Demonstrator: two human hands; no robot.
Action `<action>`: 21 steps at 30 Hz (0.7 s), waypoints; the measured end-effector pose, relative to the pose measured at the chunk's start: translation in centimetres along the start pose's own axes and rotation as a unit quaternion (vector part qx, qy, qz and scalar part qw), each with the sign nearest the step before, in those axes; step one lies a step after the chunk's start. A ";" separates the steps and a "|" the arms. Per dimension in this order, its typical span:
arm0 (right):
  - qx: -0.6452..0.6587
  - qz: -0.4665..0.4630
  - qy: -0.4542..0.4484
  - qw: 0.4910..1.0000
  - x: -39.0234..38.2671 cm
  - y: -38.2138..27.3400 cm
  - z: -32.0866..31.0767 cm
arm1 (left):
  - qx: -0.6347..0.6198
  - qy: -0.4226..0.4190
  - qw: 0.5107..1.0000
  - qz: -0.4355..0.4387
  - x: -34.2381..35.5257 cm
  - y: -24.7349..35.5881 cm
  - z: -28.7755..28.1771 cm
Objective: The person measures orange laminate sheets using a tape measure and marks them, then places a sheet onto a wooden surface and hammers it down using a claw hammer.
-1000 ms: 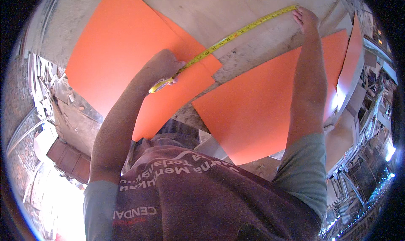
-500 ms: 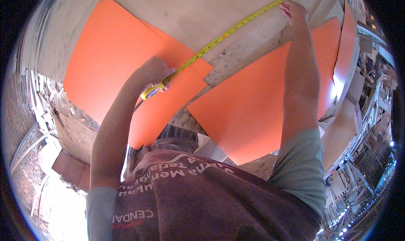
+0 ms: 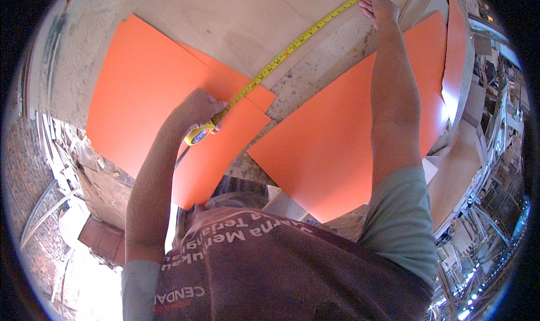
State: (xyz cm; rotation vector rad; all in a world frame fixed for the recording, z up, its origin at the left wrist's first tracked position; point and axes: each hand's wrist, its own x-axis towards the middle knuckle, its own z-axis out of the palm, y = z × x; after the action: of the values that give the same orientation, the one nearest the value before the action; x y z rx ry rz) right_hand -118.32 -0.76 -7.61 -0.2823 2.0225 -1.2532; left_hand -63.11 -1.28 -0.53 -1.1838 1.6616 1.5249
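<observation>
A yellow tape measure [image 3: 199,134] is in my left hand [image 3: 198,112], its blade drawn out across the orange sheets toward the far right. The end of the blade [image 3: 292,47] is pinched between the fingers of my right hand [image 3: 380,9], over the bare wooden board. Under my left hand lies an orange sheet [image 3: 140,90], overlapping another orange piece. A second orange sheet [image 3: 326,141] lies to the right, beneath my right forearm. A dark strap hangs from the tape case.
The pale wooden board [image 3: 219,17] stretches behind the sheets. Another orange panel [image 3: 457,45] stands at the far right edge. Scrap wood and debris [image 3: 56,141] lie on the left, near a brick wall [image 3: 22,175]. A brown box-like object [image 3: 101,239] sits at lower left.
The view has shifted a little. Both hands sit slightly further left in the picture, the tape still stretched between them. Neither has let go.
</observation>
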 end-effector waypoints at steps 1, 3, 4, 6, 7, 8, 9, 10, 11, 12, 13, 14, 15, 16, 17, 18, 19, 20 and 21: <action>0.004 -0.003 -0.004 1.000 0.5 0.2 -0.3 | 0.006 0.000 1.000 0.011 0.2 -0.1 0.0; 0.011 0.003 -0.001 1.000 1.4 0.3 -1.2 | 0.008 -0.002 1.000 0.015 0.5 0.0 0.1; 0.015 0.010 0.004 1.000 1.8 0.2 -1.7 | 0.003 -0.003 1.000 0.008 0.7 0.1 0.2; 0.021 -0.003 -0.010 1.000 1.6 -0.3 -1.4 | 0.088 -0.007 0.992 0.090 2.0 -0.8 0.4; 0.023 -0.020 -0.040 0.999 -0.1 -0.4 0.2 | 0.172 -0.007 0.971 0.166 2.8 -2.9 1.0; 0.033 -0.043 -0.057 0.997 -1.1 -0.8 1.0 | 0.269 -0.010 0.932 0.244 2.9 -3.6 0.2; 0.031 -0.053 -0.058 0.996 -1.5 -0.6 0.6 | 0.299 -0.025 0.926 0.230 2.4 -2.1 -0.2; 0.024 -0.056 -0.062 0.996 -2.1 0.0 1.1 | 0.322 -0.030 0.925 0.202 1.3 -0.7 -0.2; 0.025 -0.064 -0.075 0.995 -2.7 -0.8 2.9 | 0.414 0.004 0.871 0.265 2.9 -4.3 0.6; 0.024 -0.064 -0.062 0.996 -2.9 0.1 2.1 | 0.302 -0.007 0.918 0.258 2.3 -3.4 0.5; 0.023 -0.065 -0.060 0.996 -2.7 0.1 2.5 | 0.415 -0.007 0.880 0.232 2.5 -3.3 1.1; 0.025 -0.064 -0.056 0.996 -2.9 0.4 2.9 | 0.355 0.021 0.896 0.265 2.1 -3.9 1.4; 0.025 -0.061 -0.050 0.997 -3.0 0.7 3.3 | 0.295 0.047 0.906 0.301 1.7 -4.5 1.7; 0.026 -0.060 -0.041 0.997 -3.3 1.3 3.2 | 0.179 0.010 0.958 0.223 0.7 -3.7 1.6; 0.025 -0.061 -0.023 0.998 -3.7 1.9 2.4 | 0.072 0.011 0.980 0.186 -1.4 -2.8 0.6; 0.025 -0.065 -0.003 0.998 -4.2 2.4 1.7 | -0.040 0.005 0.988 0.151 -4.1 -1.2 -0.1; 0.034 -0.074 0.006 0.997 -5.2 2.5 1.8 | -0.154 -0.003 0.982 0.111 -6.3 -0.5 -0.3; 0.051 -0.081 0.016 0.995 -6.8 3.0 1.8 | -0.144 0.004 0.982 0.123 -7.9 -1.2 -0.2; 0.064 -0.092 0.020 0.994 -9.1 2.7 2.6 | -0.133 0.008 0.982 0.137 -9.0 -1.9 -0.1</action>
State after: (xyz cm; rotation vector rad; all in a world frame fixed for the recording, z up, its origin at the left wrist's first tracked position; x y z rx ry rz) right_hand -109.55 3.60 -6.37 -0.3934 1.9748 -1.5057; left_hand -57.53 0.67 6.46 -1.1364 1.7269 1.9623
